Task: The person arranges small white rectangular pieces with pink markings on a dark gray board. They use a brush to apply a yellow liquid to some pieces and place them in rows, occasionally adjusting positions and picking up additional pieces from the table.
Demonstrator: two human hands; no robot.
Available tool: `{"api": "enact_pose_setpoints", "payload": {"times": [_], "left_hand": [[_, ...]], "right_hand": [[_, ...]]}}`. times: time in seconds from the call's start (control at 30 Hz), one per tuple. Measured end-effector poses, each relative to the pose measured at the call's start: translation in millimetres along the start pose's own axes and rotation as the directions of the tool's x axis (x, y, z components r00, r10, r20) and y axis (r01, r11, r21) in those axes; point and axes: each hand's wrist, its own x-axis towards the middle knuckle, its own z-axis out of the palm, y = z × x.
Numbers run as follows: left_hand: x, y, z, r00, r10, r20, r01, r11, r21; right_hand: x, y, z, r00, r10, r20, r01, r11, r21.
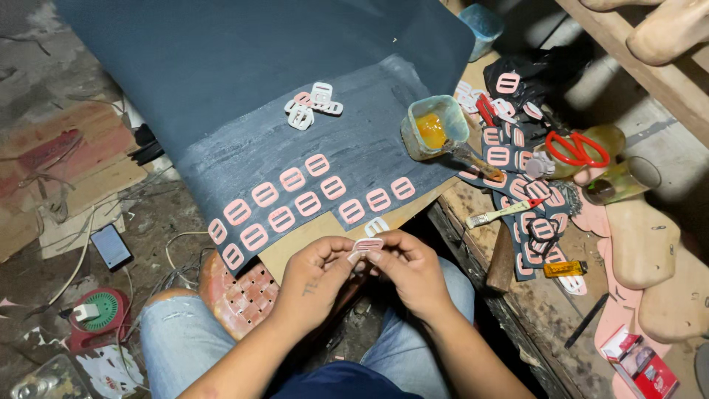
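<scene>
Cluttered workshop floor frames a dark sheet [295,96] where about a dozen pink buckles [292,179] already lie in rows. Just below them, left hand [314,277] and right hand [408,270] pinch one more pink buckle piece [367,245] between fingertips; a loose pile [313,106] farther up the sheet remains unplaced.

Red scissors [578,149] lie near a glue jar [434,127]; a phone [112,246] rests on the floor.
</scene>
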Motion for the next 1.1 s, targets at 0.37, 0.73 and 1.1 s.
{"api": "enact_pose_setpoints", "payload": {"times": [0.37,0.73,1.1], "left_hand": [[75,16,-19,0.734,0.656,0.174,-0.441,0.266,0.857],[107,10,-41,0.807,0.568,0.159,-0.438,0.396,0.807],[108,10,-44,0.897,0.440,0.044,-0.302,0.536,0.788]], "right_hand": [[94,-31,-49,0.989,-0.066,-0.134,0.006,0.915,-0.403],[151,-26,-35,0.991,0.117,-0.061,-0.132,0.850,-0.510],[155,-26,-25,0.986,0.146,-0.080,-0.167,0.839,-0.518]]}}
